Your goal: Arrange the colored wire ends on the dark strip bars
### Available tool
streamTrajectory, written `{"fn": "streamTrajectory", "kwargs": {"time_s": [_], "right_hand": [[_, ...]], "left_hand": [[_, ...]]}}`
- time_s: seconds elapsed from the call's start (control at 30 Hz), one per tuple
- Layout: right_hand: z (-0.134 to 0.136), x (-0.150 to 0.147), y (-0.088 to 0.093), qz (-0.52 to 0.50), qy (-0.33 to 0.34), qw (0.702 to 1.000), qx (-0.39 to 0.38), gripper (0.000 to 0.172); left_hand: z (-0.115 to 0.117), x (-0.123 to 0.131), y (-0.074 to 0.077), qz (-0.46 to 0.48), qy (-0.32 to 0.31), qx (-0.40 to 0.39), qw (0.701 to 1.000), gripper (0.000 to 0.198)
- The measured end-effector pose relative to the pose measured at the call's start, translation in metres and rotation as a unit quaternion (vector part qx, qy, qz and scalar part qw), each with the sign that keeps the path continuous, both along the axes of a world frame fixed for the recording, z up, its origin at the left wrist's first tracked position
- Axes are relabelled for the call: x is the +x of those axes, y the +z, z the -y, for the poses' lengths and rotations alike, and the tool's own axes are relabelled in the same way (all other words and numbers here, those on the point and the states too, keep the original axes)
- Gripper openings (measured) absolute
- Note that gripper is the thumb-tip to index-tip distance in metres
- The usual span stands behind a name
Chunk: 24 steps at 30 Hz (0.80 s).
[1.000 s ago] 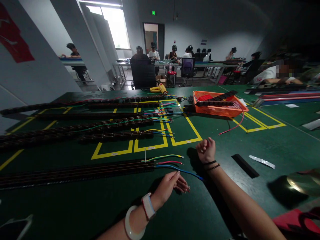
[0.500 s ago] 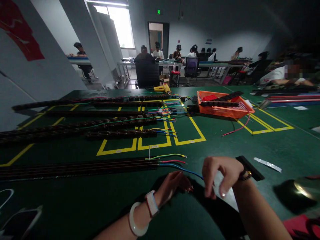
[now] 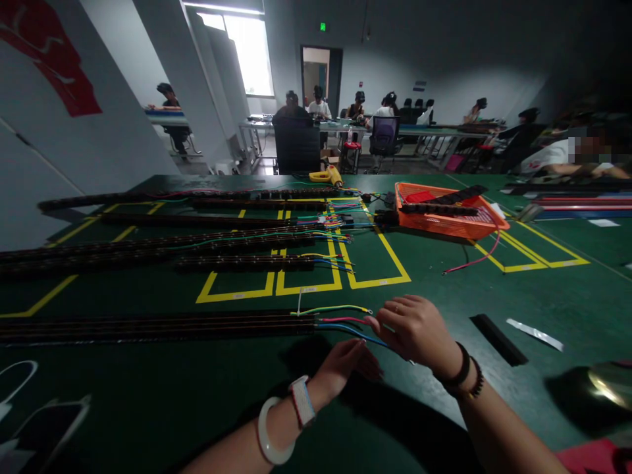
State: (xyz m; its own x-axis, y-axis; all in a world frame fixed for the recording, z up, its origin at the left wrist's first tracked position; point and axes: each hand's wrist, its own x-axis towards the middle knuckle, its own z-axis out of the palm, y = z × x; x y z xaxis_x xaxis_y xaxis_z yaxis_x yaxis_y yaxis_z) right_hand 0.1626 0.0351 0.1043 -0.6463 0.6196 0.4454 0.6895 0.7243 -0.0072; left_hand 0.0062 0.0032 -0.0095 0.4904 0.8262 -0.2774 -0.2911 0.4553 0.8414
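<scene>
My right hand (image 3: 415,332) is closed, palm down, over the free ends of the wires. Its thumb and fingertips meet the end of the red wire (image 3: 343,320). The blue wire (image 3: 368,336) runs under this hand, its metal-tipped end showing below. Just left of it, my left hand (image 3: 345,365) has loosely curved fingers, apart from the thumb, and nothing visible in them. Its thumb tip is close to the blue wire. A yellow-green wire (image 3: 340,309) with a ring terminal lies above. All three come out of a long black strip (image 3: 162,327), which has an upright white cable tie (image 3: 299,301).
More black strips (image 3: 247,263) with coloured wires lie across yellow-taped boxes on the green table (image 3: 434,296). An orange basket (image 3: 451,227) and a yellow heat gun (image 3: 327,176) stand farther back. To the right lie a black piece (image 3: 498,339) and a white strip (image 3: 534,334). Several people sit beyond.
My right hand has turned palm down and moved left onto the red wire's end, away from the black piece. My left hand has barely moved. The view has shifted slightly.
</scene>
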Motion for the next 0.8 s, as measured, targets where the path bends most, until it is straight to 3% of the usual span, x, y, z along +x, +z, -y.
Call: {"fn": "streamTrajectory", "kwargs": {"time_s": [0.07,0.13,0.2,0.27,0.33,0.4,0.47,0.53,0.6,0.67,0.73,0.8], "right_hand": [[0.005,-0.004,0.009,0.043,-0.027,0.987,-0.150,0.044],[0.010,-0.004,0.019,0.073,0.059,0.945,-0.314,0.043],[0.012,-0.001,0.031,0.080,0.236,0.847,-0.469,0.039],[0.009,0.003,0.040,0.050,0.381,0.732,-0.562,0.042],[0.004,0.005,0.041,-0.014,0.422,0.670,-0.611,0.051],[-0.001,0.004,0.036,-0.104,0.409,0.649,-0.633,0.061],[-0.002,0.002,0.030,-0.224,0.446,0.612,-0.614,0.069],[0.002,-0.003,0.027,-0.399,0.481,0.554,-0.550,0.073],[0.005,-0.008,0.029,-0.592,0.396,0.510,-0.483,0.069],[0.002,-0.011,0.031,-0.716,0.235,0.497,-0.429,0.058],[-0.009,-0.010,0.029,-0.753,0.149,0.511,-0.387,0.050],[-0.026,-0.008,0.021,-0.747,0.115,0.535,-0.377,0.049]], "left_hand": [[0.000,-0.001,0.002,-0.001,-0.002,0.004,1.000,0.057],[0.000,-0.002,0.004,-0.016,-0.005,0.016,1.000,0.056],[0.000,-0.003,0.007,-0.034,-0.012,0.019,0.999,0.055],[0.000,-0.003,0.010,-0.041,-0.019,0.015,0.999,0.054],[0.000,-0.003,0.011,-0.037,-0.026,0.011,0.999,0.054],[0.000,-0.003,0.011,-0.036,-0.030,0.015,0.999,0.053],[0.000,-0.002,0.011,-0.039,-0.029,0.017,0.999,0.051],[-0.001,-0.002,0.010,-0.044,-0.024,0.012,0.999,0.050],[-0.001,-0.001,0.009,-0.045,-0.023,0.008,0.999,0.050],[-0.001,-0.001,0.006,-0.031,-0.020,0.011,0.999,0.052],[0.000,-0.001,0.003,-0.008,-0.009,0.012,1.000,0.052],[0.001,-0.001,0.000,-0.002,0.000,0.010,1.000,0.049]]}}
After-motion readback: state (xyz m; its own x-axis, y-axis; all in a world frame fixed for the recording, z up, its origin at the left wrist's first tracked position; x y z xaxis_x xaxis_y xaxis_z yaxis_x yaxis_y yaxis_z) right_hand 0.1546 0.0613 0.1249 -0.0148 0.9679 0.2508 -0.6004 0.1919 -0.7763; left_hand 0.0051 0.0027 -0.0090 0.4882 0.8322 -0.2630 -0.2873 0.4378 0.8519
